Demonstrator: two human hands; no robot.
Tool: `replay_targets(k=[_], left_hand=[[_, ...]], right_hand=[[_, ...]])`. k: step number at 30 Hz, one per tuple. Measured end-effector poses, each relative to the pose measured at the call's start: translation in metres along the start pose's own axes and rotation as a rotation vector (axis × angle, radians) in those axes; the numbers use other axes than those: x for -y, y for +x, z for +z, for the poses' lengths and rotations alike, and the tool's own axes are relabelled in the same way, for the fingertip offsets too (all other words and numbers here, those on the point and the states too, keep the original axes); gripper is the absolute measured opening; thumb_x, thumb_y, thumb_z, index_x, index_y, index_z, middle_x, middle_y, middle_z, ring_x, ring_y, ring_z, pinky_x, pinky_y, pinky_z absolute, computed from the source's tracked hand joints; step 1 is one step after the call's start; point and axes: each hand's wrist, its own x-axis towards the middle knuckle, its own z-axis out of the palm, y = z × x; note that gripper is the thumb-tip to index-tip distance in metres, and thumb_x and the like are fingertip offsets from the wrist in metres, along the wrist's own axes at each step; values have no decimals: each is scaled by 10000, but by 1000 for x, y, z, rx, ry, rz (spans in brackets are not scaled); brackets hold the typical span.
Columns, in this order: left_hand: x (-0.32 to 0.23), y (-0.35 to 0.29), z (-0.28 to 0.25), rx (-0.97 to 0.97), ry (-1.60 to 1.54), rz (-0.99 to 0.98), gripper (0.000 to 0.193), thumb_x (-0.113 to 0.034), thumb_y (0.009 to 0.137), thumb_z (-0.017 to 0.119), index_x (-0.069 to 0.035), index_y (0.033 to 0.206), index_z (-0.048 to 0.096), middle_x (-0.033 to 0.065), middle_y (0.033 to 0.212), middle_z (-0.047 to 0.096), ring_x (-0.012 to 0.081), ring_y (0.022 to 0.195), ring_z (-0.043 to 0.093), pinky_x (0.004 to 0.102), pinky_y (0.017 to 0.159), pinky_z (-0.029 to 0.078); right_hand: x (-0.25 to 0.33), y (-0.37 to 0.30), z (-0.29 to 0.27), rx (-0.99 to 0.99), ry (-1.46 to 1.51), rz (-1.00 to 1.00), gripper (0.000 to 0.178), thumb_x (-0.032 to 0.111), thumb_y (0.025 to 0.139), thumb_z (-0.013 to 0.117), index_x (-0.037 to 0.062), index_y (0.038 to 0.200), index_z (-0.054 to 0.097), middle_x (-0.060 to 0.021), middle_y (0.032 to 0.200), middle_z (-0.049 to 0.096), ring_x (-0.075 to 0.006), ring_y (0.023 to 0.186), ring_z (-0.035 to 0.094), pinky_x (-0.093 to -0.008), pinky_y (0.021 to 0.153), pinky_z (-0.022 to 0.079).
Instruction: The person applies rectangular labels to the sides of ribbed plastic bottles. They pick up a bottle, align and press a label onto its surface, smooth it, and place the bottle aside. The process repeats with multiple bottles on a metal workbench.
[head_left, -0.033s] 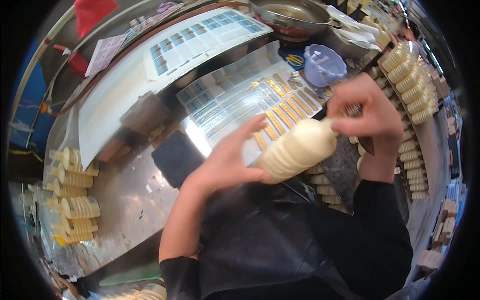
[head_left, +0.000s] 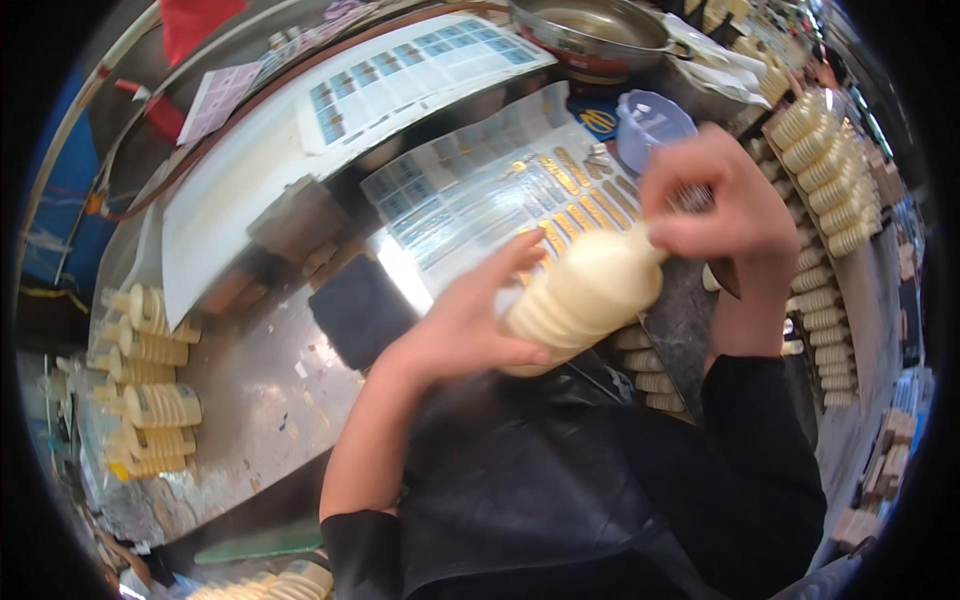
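A cream-coloured ribbed bottle lies tilted across the middle, its narrow neck toward the upper right. My left hand is wrapped round its wide lower end, thumb on the near side and fingers on the far side. Blurred by motion, my right hand is closed with thumb and fingers at the neck. A greyish, rough-looking thing shows inside the curl of that hand, and a dark pointed piece sticks out beneath it. I cannot make out what either is.
Beyond the bottle lies a sheet of gold strip labels. A lilac bucket and a metal pan stand behind. Similar bottles are stacked left, with more rows right. A dark block sits near my left wrist.
The bottle and my right hand have shifted slightly left in the picture. The surrounding bench has shifted a little to the right. My grip looks the same.
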Motion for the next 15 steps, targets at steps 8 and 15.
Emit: replay_targets(k=[8, 15], left_hand=[[24, -80, -40, -615, -704, -117, 881, -321, 792, 863, -7, 1492, 428, 142, 1348, 622, 234, 1194, 638, 394, 1014, 530], [51, -98, -78, -956, -658, -142, 764, -257, 944, 657, -26, 1566, 280, 188, 1402, 547, 279, 1206, 625, 419, 1003, 548]], right_hand=[[-35, 113, 130, -23, 408, 295, 512, 255, 1031, 643, 7, 1452, 492, -90, 1121, 674, -85, 925, 640, -249, 773, 525], [-39, 140, 237, 186, 738, 452, 783, 401, 861, 775, -15, 1467, 506, -224, 1254, 685, -296, 1158, 674, -403, 979, 533]])
